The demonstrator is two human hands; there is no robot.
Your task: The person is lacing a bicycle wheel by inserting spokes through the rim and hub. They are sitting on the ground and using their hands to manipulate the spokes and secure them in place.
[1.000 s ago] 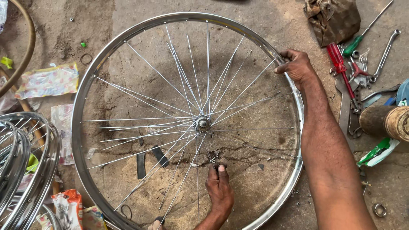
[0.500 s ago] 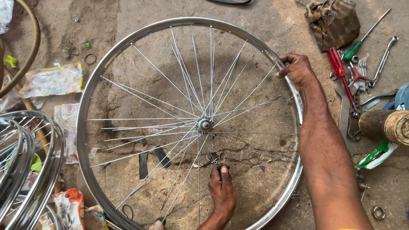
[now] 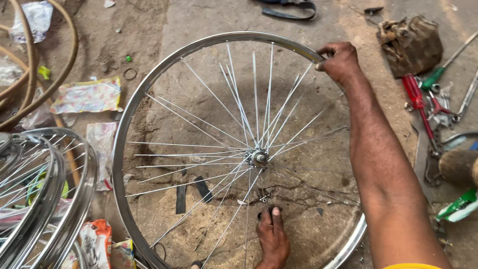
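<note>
Gripping the rim, fingers on a spoke

Right hand (image 3: 339,62) clenches the shiny steel bicycle wheel rim (image 3: 130,112) at its far edge, flat on the concrete floor (image 3: 209,15). Left hand (image 3: 272,236) pinches a loose thin spoke (image 3: 234,214) near the silver hub (image 3: 259,156). Step: lacing spokes. Next calls for seating that spoke's end, judging by the gaps.

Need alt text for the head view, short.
A person's right hand grips the far rim of a spoked bicycle wheel lying flat on a dirt floor, while the left hand pinches a spoke end near the hub. Screwdrivers lie to the right, more rims to the left.
</note>
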